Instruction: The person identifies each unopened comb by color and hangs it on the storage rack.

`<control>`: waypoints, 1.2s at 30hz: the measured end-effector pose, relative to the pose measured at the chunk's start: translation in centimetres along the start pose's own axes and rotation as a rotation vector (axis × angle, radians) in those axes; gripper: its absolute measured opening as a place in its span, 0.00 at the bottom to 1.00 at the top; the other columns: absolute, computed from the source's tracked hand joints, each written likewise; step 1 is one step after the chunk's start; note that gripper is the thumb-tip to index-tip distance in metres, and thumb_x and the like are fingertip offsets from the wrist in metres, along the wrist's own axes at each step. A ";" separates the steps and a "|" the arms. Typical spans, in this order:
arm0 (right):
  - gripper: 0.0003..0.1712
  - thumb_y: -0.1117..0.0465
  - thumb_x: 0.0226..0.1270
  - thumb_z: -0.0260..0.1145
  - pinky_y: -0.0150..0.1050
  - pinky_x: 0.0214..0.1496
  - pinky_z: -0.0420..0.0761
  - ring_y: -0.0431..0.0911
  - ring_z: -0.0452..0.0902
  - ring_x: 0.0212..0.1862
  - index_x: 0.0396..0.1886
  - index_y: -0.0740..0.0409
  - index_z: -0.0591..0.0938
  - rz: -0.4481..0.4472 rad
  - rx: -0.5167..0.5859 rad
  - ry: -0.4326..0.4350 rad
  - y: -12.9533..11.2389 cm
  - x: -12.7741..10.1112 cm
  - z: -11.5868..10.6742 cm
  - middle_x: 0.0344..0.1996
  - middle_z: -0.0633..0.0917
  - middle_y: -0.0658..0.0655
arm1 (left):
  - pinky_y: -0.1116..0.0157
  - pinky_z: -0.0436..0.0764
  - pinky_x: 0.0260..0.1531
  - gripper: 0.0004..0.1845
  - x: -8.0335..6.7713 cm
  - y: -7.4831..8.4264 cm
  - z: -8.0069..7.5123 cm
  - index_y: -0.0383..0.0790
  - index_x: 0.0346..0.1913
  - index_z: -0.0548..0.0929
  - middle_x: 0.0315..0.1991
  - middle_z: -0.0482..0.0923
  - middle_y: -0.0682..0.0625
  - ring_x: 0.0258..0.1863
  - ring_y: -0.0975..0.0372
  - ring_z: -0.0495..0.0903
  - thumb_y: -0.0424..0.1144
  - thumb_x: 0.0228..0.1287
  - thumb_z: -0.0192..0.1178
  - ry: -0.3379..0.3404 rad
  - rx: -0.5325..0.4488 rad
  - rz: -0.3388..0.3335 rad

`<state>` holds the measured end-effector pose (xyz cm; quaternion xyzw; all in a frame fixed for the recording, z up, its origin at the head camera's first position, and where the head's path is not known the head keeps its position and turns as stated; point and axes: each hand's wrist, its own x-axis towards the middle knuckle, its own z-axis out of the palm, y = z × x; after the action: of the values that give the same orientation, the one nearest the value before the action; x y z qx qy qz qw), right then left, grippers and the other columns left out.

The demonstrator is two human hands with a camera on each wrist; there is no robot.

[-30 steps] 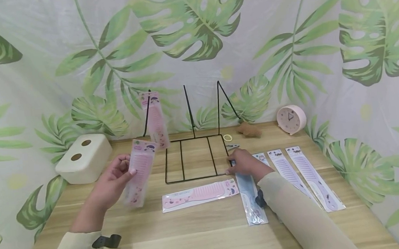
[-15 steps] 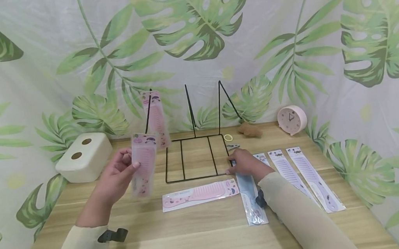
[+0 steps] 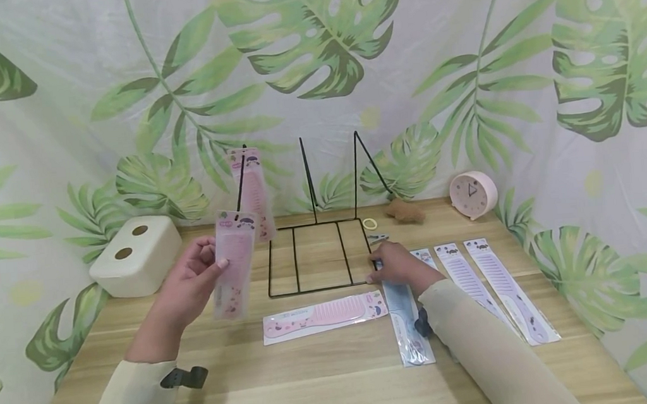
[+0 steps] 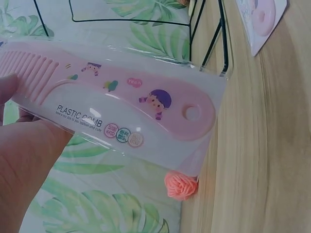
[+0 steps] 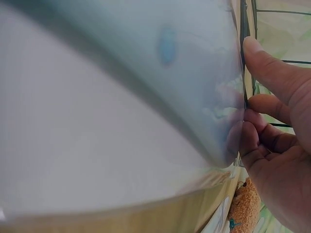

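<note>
My left hand (image 3: 195,277) pinches a packaged pink comb (image 3: 234,266) between thumb and fingers and holds it upright above the table. The packet's top edge meets the front end of the left prong of a black wire rack (image 3: 313,289); whether the prong passes through its hole I cannot tell. Further back on this prong hangs another packaged pink comb (image 3: 253,191). In the left wrist view, the printed packet (image 4: 87,112) spans the frame. My right hand (image 3: 399,264) grips the rack's right base wire, its fingers (image 5: 269,104) curled there, above a packaged blue comb (image 3: 406,325).
One more packaged pink comb (image 3: 327,316) lies in front of the rack. Packaged purple combs (image 3: 510,292) lie at right. Behind are a pink clock (image 3: 472,194), a brown lump (image 3: 404,211), a yellow ring (image 3: 369,224) and a metal clip (image 3: 378,238). A cream box (image 3: 136,258) stands left.
My left hand has moved slightly right and up, bringing the packet's top to the left prong's front end. The right hand has stayed at the rack's base.
</note>
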<state>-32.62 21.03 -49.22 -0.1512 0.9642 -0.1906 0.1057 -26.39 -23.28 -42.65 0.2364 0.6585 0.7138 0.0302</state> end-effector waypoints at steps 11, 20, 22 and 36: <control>0.36 0.50 0.68 0.82 0.56 0.75 0.79 0.59 0.80 0.69 0.70 0.62 0.84 0.018 0.013 0.000 0.6 0.3 0.3 0.66 0.86 0.64 | 0.71 0.85 0.44 0.14 5.1 0.4 0.9 0.52 0.63 0.73 0.52 0.76 0.53 0.47 0.64 0.79 0.36 0.83 0.60 0.335 0.177 -0.221; 0.37 0.50 0.68 0.82 0.57 0.77 0.77 0.61 0.79 0.71 0.71 0.62 0.83 0.023 0.018 -0.009 0.5 0.3 0.2 0.68 0.85 0.66 | 0.72 0.82 0.37 0.11 9.1 1.2 2.3 0.47 0.61 0.76 0.48 0.78 0.53 0.43 0.63 0.78 0.35 0.82 0.60 0.565 0.199 -0.305; 0.38 0.50 0.68 0.82 0.57 0.77 0.77 0.62 0.78 0.71 0.72 0.62 0.83 0.024 0.020 -0.013 0.4 0.3 0.2 0.68 0.84 0.66 | 0.72 0.82 0.38 0.09 9.6 1.2 2.4 0.48 0.58 0.77 0.46 0.77 0.54 0.43 0.63 0.77 0.34 0.82 0.60 0.601 0.173 -0.310; 0.37 0.50 0.66 0.83 0.56 0.75 0.79 0.60 0.81 0.68 0.70 0.63 0.85 0.007 0.018 -0.002 0.6 0.5 0.2 0.65 0.87 0.65 | 0.68 0.79 0.43 0.03 11.9 0.1 1.9 0.47 0.49 0.80 0.43 0.76 0.55 0.44 0.64 0.75 0.36 0.81 0.64 0.680 0.225 -0.336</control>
<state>-33.21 21.29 -49.70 -0.1470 0.9628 -0.1987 0.1088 -36.22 -17.25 -39.00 -0.1228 0.7345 0.6599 -0.0995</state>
